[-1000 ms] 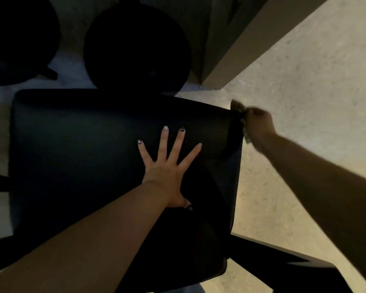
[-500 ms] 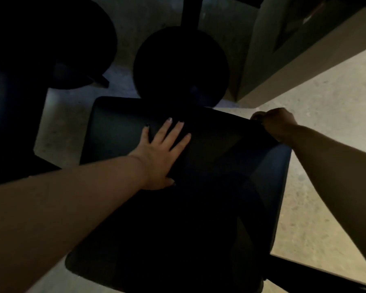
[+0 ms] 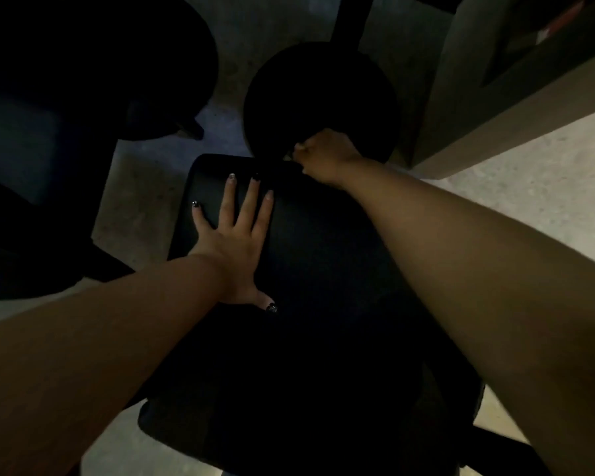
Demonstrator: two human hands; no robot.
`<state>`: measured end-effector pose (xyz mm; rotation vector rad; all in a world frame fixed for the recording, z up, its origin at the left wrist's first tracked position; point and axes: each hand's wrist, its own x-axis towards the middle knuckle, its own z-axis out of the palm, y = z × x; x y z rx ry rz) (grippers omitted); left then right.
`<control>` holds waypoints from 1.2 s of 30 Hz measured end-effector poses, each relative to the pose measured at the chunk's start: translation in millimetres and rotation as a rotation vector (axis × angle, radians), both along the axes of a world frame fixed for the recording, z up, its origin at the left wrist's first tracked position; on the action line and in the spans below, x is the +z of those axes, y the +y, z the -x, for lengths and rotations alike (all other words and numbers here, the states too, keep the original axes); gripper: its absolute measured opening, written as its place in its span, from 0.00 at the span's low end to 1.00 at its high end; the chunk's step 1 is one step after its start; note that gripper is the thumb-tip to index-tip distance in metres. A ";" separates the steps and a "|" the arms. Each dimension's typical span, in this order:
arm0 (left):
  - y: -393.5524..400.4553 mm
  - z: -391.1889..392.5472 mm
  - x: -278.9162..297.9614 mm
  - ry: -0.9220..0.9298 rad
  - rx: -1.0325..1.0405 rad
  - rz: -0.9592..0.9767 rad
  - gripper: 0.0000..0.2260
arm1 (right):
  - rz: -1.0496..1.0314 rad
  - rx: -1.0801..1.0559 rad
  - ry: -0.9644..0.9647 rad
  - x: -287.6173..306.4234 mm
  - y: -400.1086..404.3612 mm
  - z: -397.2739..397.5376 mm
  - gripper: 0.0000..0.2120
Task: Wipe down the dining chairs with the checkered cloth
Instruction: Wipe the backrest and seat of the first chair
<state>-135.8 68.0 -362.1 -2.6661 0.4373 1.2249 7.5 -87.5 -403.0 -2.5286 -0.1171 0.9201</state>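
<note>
Cloth is barely visible: right hand [image 3: 323, 156] is fisted at the far edge of the black padded chair seat [image 3: 323, 286], presumably bunching soft, light checkered fabric. Left hand [image 3: 234, 242] lies flat, fingers spread, near the seat's far left corner, steadying

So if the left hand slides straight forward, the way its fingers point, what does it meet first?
Probably nothing on the seat: the left hand lies flat on the black chair seat, fingers toward its far edge. Beyond that edge lies the round black base, but lower, as far as the dark picture shows.
</note>
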 end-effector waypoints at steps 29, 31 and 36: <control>6.8 2.2 -11.7 0.020 0.045 0.084 0.69 | 0.020 -0.003 0.159 -7.9 23.5 -20.1 0.15; 7.0 1.2 -13.1 0.027 0.044 0.069 0.69 | -0.036 -0.043 0.144 -9.1 31.2 -18.7 0.13; 4.4 -1.1 -12.2 0.055 0.049 0.022 0.69 | -0.083 -0.007 0.044 -10.6 54.2 -5.7 0.18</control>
